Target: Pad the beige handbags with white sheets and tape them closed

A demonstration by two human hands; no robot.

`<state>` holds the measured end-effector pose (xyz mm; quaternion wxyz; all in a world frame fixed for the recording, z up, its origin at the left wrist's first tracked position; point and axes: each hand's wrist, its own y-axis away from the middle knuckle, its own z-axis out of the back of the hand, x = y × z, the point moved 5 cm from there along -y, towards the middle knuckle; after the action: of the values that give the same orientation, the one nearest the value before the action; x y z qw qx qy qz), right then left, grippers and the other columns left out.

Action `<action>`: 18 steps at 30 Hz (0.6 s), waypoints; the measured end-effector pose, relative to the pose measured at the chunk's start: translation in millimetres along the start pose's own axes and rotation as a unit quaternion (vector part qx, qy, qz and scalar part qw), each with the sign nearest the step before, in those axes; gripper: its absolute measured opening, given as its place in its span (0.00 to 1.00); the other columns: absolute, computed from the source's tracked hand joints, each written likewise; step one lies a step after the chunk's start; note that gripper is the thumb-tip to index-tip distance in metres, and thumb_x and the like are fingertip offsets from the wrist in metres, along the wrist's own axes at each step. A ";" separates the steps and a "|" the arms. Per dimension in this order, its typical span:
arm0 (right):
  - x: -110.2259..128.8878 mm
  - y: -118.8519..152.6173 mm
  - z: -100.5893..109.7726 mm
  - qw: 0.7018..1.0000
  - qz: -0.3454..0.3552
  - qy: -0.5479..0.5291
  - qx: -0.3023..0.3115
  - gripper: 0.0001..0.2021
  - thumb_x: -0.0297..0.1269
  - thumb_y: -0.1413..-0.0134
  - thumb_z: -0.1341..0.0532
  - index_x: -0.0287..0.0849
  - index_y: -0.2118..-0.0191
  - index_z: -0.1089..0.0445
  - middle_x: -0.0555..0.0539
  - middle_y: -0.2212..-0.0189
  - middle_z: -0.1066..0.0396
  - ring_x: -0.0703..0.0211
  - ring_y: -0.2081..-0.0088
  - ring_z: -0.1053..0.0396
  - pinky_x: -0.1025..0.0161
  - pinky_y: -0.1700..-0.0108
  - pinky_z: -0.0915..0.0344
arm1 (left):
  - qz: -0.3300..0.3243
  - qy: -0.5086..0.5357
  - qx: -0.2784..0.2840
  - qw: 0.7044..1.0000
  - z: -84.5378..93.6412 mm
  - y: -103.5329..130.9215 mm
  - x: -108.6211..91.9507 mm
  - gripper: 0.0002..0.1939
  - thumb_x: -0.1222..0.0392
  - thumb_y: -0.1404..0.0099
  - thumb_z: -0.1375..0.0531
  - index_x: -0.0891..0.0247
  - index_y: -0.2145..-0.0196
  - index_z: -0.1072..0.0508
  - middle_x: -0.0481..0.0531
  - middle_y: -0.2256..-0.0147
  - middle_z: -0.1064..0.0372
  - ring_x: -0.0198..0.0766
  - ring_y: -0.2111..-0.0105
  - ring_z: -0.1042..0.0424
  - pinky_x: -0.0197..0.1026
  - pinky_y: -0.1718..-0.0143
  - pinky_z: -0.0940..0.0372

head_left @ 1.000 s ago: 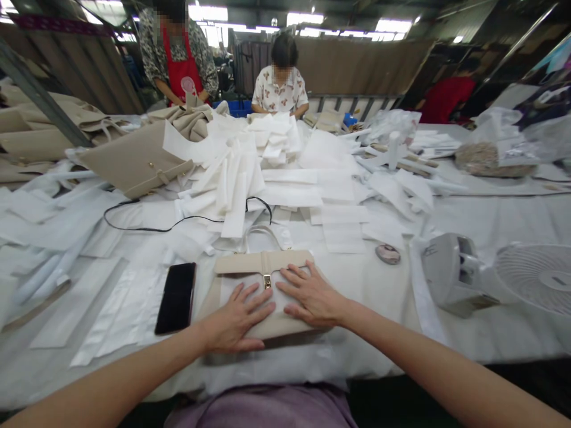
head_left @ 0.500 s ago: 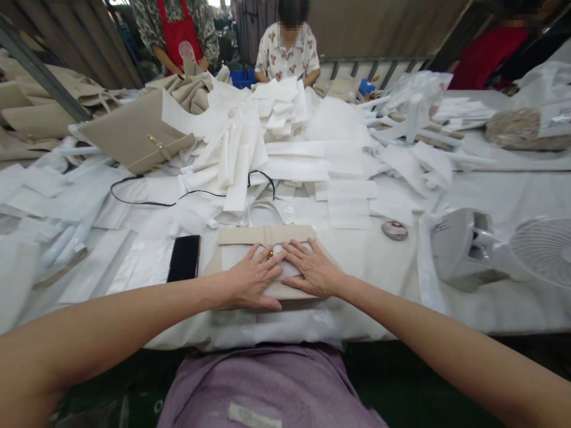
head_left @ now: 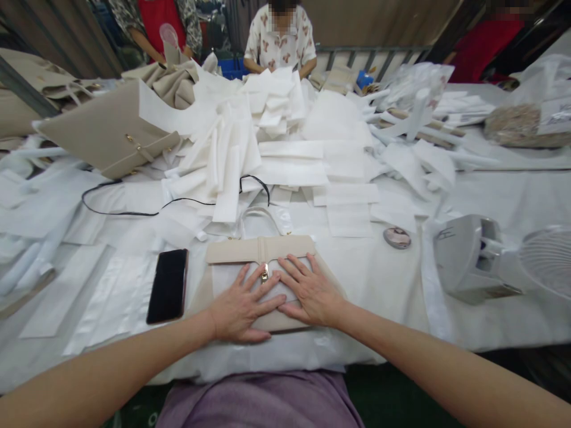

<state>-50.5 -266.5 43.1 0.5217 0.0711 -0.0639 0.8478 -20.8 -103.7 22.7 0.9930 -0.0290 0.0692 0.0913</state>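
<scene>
A beige handbag [head_left: 232, 252] lies flat on the table in front of me, its flap toward the far side and its wrapped handle [head_left: 259, 213] stretched out beyond it. White sheet material covers part of the bag's front below the flap. My left hand [head_left: 245, 303] rests on the left part of the front, fingers spread. On the right part lies my right hand [head_left: 307, 288], flat with its fingers apart. Between the two hands a gold clasp [head_left: 264, 272] shows at the end of the flap's strap. My palms hide much of the bag's front.
Left of the bag lies a black phone [head_left: 168, 286]. A small fan [head_left: 473, 255] and a round object [head_left: 397, 237] are at the right. White paper strips [head_left: 232, 142] pile up ahead, with another beige bag [head_left: 111, 128] beside them. A co-worker [head_left: 280, 41] is across the table.
The view has shifted, so the bag and phone appear lower and farther left. Both hands stay spread on the bag; more of the clasp shows between them.
</scene>
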 end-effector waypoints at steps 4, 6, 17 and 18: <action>-7.0 -1.4 -5.8 1.000 -0.001 -0.020 0.005 0.32 0.56 0.43 0.47 0.44 0.38 0.45 0.39 0.35 0.53 0.40 0.35 0.60 0.34 0.38 0.68 | -0.003 -0.001 -0.008 1.000 -3.9 -2.3 3.4 0.42 0.35 0.42 0.45 0.49 0.35 0.54 0.59 0.33 0.65 0.69 0.36 0.66 0.73 0.43 0.67; -11.6 -2.1 -10.9 0.999 0.003 -0.030 0.011 0.32 0.55 0.44 0.46 0.44 0.38 0.45 0.39 0.35 0.54 0.38 0.35 0.61 0.33 0.39 0.70 | -0.003 0.000 -0.006 1.000 -6.2 -4.0 5.9 0.42 0.37 0.42 0.44 0.49 0.35 0.54 0.59 0.33 0.64 0.69 0.36 0.65 0.74 0.44 0.67; -28.5 -1.8 -22.0 0.996 0.010 -0.090 0.004 0.30 0.55 0.43 0.48 0.46 0.39 0.43 0.41 0.36 0.50 0.40 0.35 0.58 0.34 0.38 0.74 | -0.008 0.003 -0.005 1.000 -14.3 -9.4 12.1 0.42 0.39 0.44 0.42 0.48 0.35 0.51 0.54 0.33 0.63 0.69 0.36 0.65 0.74 0.43 0.70; -27.5 -0.8 -21.5 0.996 0.007 -0.093 0.001 0.30 0.55 0.43 0.48 0.46 0.39 0.43 0.41 0.36 0.50 0.41 0.34 0.59 0.35 0.38 0.75 | -0.007 0.003 -0.004 1.000 -14.0 -9.1 11.3 0.42 0.40 0.44 0.42 0.48 0.35 0.52 0.54 0.33 0.62 0.69 0.36 0.65 0.74 0.43 0.70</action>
<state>-38.7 -286.3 16.9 0.5072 0.1493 -0.1118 0.8414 -9.9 -111.6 7.6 0.9932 -0.0339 0.0719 0.0850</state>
